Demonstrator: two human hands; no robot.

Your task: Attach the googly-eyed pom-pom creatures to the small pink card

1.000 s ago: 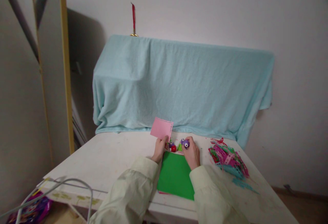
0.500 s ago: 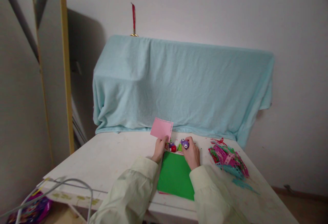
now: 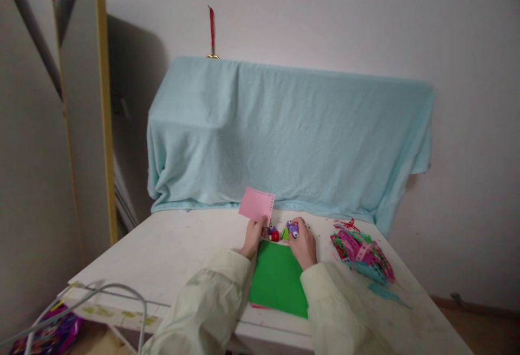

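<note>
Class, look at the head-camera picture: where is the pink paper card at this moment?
The pink paper card is held up by the left hand, above the far edge of the green sheet, left of the purple punch under the right hand.

We see a white table (image 3: 170, 257), its top scuffed and lightly stained. Near its front edge lies a green sheet (image 3: 278, 279), with a pink edge peeping out beneath it. Just beyond the sheet sit a few small craft punches (image 3: 280, 231), red, green and purple. To the right lies a heap of punched paper strips (image 3: 359, 252), pink, red and teal. A pale blue cloth (image 3: 284, 133) trails onto the far edge.
</note>
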